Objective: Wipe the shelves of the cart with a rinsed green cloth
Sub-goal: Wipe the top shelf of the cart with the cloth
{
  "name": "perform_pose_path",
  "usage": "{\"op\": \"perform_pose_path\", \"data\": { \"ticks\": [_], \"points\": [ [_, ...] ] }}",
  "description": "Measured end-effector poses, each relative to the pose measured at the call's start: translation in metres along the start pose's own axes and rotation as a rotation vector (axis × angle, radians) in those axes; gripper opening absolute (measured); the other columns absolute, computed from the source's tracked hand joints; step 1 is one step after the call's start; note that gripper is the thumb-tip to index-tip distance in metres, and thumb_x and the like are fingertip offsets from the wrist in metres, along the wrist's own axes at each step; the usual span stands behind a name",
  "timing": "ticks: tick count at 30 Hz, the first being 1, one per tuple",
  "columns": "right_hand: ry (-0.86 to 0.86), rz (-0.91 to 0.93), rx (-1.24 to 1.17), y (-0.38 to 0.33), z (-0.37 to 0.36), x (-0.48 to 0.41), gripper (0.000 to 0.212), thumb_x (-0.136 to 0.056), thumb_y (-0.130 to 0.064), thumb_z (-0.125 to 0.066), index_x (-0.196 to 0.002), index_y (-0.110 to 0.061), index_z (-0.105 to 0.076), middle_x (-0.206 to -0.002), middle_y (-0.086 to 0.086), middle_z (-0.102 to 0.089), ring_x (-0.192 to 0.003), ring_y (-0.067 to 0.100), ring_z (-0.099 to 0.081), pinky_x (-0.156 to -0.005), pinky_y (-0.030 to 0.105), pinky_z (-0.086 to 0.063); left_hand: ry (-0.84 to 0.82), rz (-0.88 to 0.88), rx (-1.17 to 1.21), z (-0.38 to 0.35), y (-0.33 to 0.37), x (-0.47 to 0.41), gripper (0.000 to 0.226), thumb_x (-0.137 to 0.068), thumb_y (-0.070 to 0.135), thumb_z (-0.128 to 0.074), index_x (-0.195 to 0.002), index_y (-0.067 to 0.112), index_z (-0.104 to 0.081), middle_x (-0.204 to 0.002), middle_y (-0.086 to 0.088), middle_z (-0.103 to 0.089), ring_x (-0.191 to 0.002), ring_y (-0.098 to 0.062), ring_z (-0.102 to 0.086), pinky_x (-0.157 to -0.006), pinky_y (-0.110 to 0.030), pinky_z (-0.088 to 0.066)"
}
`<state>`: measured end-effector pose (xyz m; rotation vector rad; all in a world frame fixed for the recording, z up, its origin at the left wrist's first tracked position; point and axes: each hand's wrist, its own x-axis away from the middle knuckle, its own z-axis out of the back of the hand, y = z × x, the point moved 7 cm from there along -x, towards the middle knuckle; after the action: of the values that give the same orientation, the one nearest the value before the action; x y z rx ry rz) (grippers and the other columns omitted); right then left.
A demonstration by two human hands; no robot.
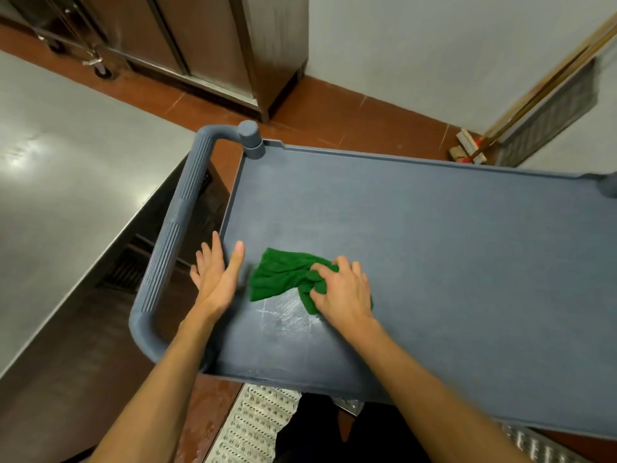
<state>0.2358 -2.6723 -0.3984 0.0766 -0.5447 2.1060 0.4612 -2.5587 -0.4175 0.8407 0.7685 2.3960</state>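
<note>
Right hand (340,289) clenched on green cloth (283,275), pressing it to cart's top shelf (434,245) | left hand (215,274) just beside cloth, fingers straight, at shelf edge by handle (173,242)

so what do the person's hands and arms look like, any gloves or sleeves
Both are bare: no gloves on the left hand or right hand, and no sleeves cover the forearms as far as the frame shows. No watch, ring or bracelet is visible.
</note>
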Motion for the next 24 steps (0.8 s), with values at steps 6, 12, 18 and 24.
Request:
{"op": "perform_pose_path", "data": {
  "ticks": [6,12,18,24],
  "points": [
    [0.125,-0.274,0.013,0.085,0.045,-0.020,0.050,-0.088,-0.040,-0.065,-0.136,-0.030,-0.059,-0.123,0.012,-0.053,-0.111,0.038,-0.048,-0.094,0.042,-0.043,-0.012,-0.021,0.042,0.000,-0.003,-0.001,0.105,-0.080,0.084,-0.025,-0.164,0.027,-0.003,-0.172,-0.007,0.002,-0.157,-0.022,0.011,-0.124,-0.044,0.011],
    [0.168,-0.311,-0.005,0.094,0.042,-0.010,0.052,-0.089,-0.043,-0.063,-0.138,-0.025,-0.057,-0.126,0.016,-0.051,-0.112,0.039,-0.046,-0.093,0.043,-0.045,0.010,-0.022,0.093,0.009,-0.004,0.012,0.108,-0.084,0.081,-0.038,-0.164,0.018,-0.003,-0.171,-0.004,-0.009,-0.158,-0.021,-0.009,-0.127,-0.039,-0.004],
    [0.196,-0.304,-0.112,0.070,0.032,-0.006,0.058,-0.086,-0.037,-0.065,-0.140,-0.019,-0.056,-0.127,0.021,-0.051,-0.108,0.043,-0.051,-0.094,0.045,-0.045,-0.080,0.086,0.048,0.012,-0.034,0.033,0.102,-0.092,0.081,-0.031,-0.163,0.018,0.008,-0.171,-0.004,-0.003,-0.158,-0.024,-0.009,-0.128,-0.045,-0.009],
    [0.018,-0.087,-0.101,-0.017,-0.005,0.006,0.063,-0.087,-0.042,-0.062,-0.145,-0.021,-0.048,-0.126,0.018,-0.047,-0.110,0.041,-0.051,-0.089,0.045,-0.049,-0.090,0.111,-0.067,0.006,-0.032,0.031,0.097,-0.095,0.076,-0.031,-0.163,0.018,0.007,-0.172,-0.005,0.001,-0.158,-0.023,-0.002,-0.125,-0.056,0.001]
  ]
}}
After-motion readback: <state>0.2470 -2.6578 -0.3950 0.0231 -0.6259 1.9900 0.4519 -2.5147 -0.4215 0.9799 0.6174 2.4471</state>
